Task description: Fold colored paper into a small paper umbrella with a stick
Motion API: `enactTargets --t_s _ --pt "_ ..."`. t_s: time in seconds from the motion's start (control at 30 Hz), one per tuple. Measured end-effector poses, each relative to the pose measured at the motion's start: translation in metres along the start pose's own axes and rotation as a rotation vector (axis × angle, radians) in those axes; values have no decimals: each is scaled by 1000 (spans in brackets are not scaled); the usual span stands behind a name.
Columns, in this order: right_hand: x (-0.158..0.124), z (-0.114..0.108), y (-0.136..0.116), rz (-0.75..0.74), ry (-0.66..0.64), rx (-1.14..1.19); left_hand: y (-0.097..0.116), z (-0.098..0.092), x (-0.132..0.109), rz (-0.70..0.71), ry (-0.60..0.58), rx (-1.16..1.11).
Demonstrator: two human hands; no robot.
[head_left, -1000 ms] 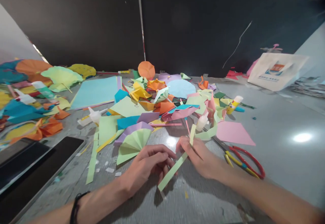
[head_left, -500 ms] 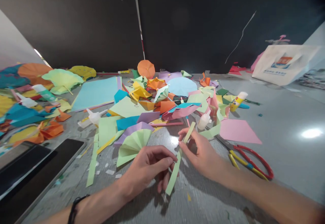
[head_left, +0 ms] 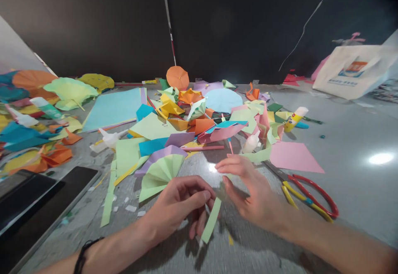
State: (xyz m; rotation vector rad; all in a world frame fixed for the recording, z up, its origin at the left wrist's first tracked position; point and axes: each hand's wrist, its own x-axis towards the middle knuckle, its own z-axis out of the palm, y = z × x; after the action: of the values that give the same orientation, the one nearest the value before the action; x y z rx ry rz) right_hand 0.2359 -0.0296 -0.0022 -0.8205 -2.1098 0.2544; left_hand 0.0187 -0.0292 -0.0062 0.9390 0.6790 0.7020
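Note:
A narrow light-green paper strip [head_left: 212, 221] slants down over the table, its lower end hanging free. My left hand [head_left: 185, 203] is closed on the strip near its middle, with the fingers curled. Close by the strip's upper part, my right hand [head_left: 245, 183] has its thumb and fingers apart. That upper part is blurred and partly hidden by the right hand. Just beyond the left hand lies a pleated light-green paper fan [head_left: 161, 174]. Scissors [head_left: 311, 197] with red and yellow handles lie to the right of my right hand.
Coloured paper pieces, including a pink sheet [head_left: 295, 157], spread across the table. White glue bottles [head_left: 251, 142] and a yellow glue stick [head_left: 295, 119] stand or lie among them. Dark phones or tablets [head_left: 62, 207] are at left. A white bag [head_left: 348, 73] sits far right.
My right hand has opened its fingers and its hold on the strip's top end. The strip's upper part no longer stands up plainly. My left hand has kept its grip.

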Motion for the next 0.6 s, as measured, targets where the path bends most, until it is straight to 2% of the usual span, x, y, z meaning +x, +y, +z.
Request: enactTargets --t_s 0.27,0.47,0.6 --pt "-2 -8 -2 -14 -230 74 -2 -1 -2 -28 -47 23" --pt "-6 -6 -4 24 -302 73 1 0 -2 -46 -40 -16" --pt "-9 -7 -6 -40 -281 38 1 -1 -1 -75 -58 -51"
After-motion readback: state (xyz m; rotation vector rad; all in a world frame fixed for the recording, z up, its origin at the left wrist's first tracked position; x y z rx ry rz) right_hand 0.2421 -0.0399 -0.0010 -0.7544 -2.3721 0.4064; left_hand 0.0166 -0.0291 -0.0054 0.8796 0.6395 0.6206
